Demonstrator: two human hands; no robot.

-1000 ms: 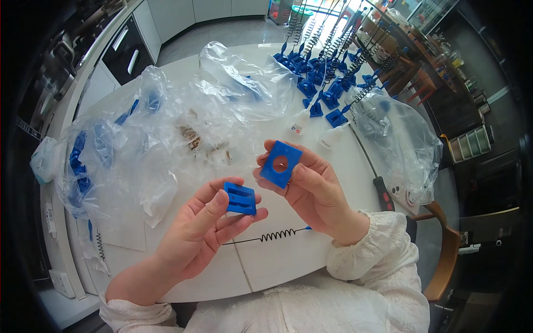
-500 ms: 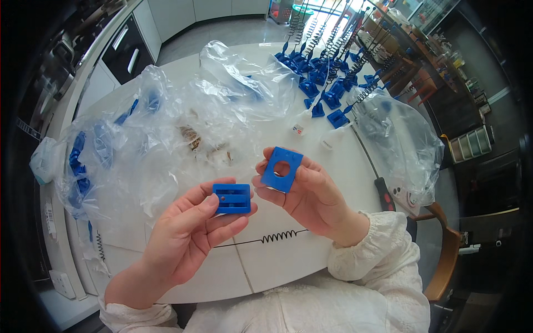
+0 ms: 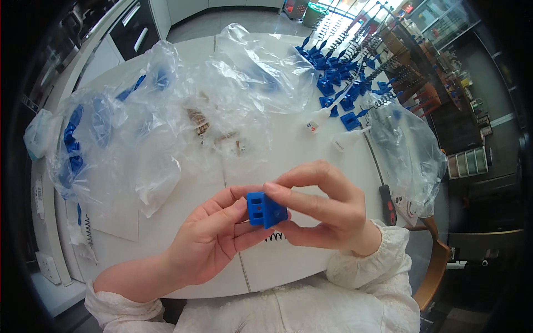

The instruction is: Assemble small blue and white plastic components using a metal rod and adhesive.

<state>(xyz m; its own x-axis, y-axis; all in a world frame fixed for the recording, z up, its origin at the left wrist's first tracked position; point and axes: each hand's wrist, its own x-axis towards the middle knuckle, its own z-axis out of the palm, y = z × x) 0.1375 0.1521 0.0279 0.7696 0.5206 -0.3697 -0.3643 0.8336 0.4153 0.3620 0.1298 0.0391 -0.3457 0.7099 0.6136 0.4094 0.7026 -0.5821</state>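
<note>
My left hand (image 3: 208, 236) pinches a small blue slotted plastic block (image 3: 255, 209) between thumb and fingers. My right hand (image 3: 325, 208) grips a flat blue plastic plate (image 3: 273, 212), tilted nearly edge-on and brought up against the block's right side. Whether the two parts are joined I cannot tell, and the plate's round hole is turned out of sight. Just beneath them, a black coiled spring (image 3: 274, 237) lies on the white table (image 3: 300, 266), mostly covered by my hands.
Clear plastic bags (image 3: 150, 127) with blue parts spread over the left and middle. Blue pieces with black spring stems (image 3: 333, 72) are heaped at the far right. Two small white bottles (image 3: 344, 140) (image 3: 314, 122), a screwdriver (image 3: 387, 205) and another bag (image 3: 408, 161) lie nearer.
My hands have come together. The right hand turned its plate from face-on to nearly edge-on and brought it against the block in the left hand. The whole view has shifted slightly.
</note>
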